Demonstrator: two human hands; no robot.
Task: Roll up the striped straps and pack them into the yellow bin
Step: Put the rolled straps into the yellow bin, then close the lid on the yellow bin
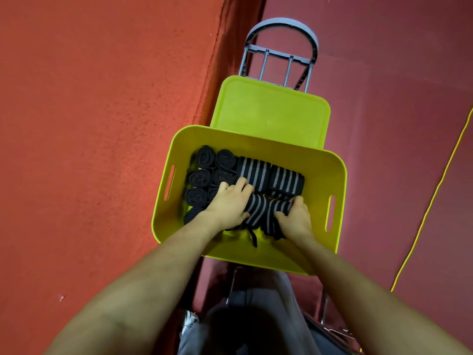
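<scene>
The yellow bin [317, 160] stands in front of me, holding several rolled black-and-grey striped straps. Several rolls stand on end at the left [204, 156], and two lie on their sides at the back [253, 169] [286, 181]. Both hands are inside the bin on a striped roll [263, 211] lying near the front. My left hand [227, 204] grips its left end, fingers curled over the top. My right hand [297, 216] grips its right end. A loose black strap tail [253, 238] hangs from this roll over the bin's floor.
The bin's yellow lid [271, 111] lies just behind the bin, on a grey metal chair [281, 47]. An orange-red carpeted surface [102, 124] fills the left. A dark red floor with a yellow cord [435, 196] lies right. My knees are below.
</scene>
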